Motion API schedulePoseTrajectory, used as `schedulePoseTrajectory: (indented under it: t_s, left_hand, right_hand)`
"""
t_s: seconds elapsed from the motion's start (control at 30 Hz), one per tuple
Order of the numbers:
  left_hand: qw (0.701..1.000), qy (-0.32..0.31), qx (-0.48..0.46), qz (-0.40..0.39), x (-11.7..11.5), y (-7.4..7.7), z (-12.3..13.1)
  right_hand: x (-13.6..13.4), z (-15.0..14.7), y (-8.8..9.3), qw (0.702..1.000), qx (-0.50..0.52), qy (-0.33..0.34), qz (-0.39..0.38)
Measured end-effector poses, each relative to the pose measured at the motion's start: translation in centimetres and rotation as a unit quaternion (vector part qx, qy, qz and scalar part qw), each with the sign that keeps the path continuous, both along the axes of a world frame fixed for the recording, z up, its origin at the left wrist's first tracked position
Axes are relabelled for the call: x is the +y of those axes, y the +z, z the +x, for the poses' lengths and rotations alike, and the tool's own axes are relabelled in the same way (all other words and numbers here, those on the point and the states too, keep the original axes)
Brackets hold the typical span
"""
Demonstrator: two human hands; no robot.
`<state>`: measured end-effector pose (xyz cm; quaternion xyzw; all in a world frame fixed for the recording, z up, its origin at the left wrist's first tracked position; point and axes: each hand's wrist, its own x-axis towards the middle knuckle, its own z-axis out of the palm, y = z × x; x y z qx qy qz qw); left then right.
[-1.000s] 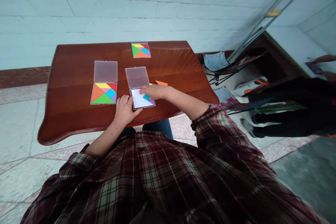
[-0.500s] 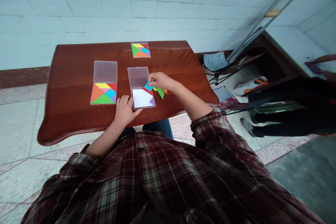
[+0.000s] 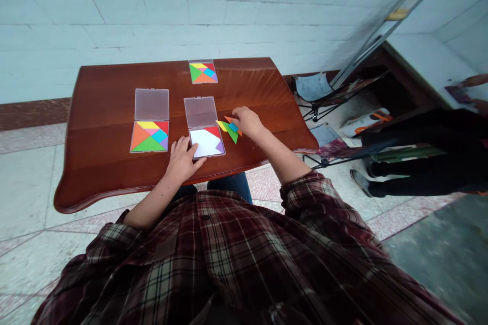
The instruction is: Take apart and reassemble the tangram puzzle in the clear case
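Once aloft, loose blue piece (image 3: 233,127) apparently down

Blue piece (image 3: 233,127), reddish-brown table (image 3: 102,101), maroon plaid shirt (image 3: 229,249)

A narrow lane runs between the left case (image 3: 149,137) and the middle case (image 3: 206,142), its near end blocked by the left hand (image 3: 182,160). Loose pieces (image 3: 231,134) and the right hand (image 3: 247,122) crowd the middle case's right; the far right of the surface (image 3: 263,84) lies open.
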<state>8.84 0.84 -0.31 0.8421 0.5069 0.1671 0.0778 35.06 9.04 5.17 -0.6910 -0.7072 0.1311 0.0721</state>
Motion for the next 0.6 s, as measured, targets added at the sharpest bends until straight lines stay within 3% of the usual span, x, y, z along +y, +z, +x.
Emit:
schedulePoseTrajectory:
  t_s: [0.1, 0.17, 0.37, 0.6]
  left_hand:
    - [1.000, 0.000, -0.001, 0.002, 0.1, -0.1, -0.1]
    - [1.000, 0.002, -0.009, 0.003, 0.1, -0.2, -0.1]
    - [1.000, 0.005, -0.016, -0.003, -0.1, -0.1, -0.1]
    - [1.000, 0.001, -0.019, 0.012, 0.0, -0.3, -0.1]
  right_hand:
    - [-0.8, -2.6, 0.2, 0.995, 0.008, 0.094, -0.021]
    - [-1.4, -4.5, 0.1, 0.992, -0.007, 0.121, -0.042]
    - [-2.8, -7.7, -0.9, 0.995, -0.079, 0.022, -0.056]
    - [-3.1, -7.8, -1.7, 0.998, -0.013, -0.020, -0.053]
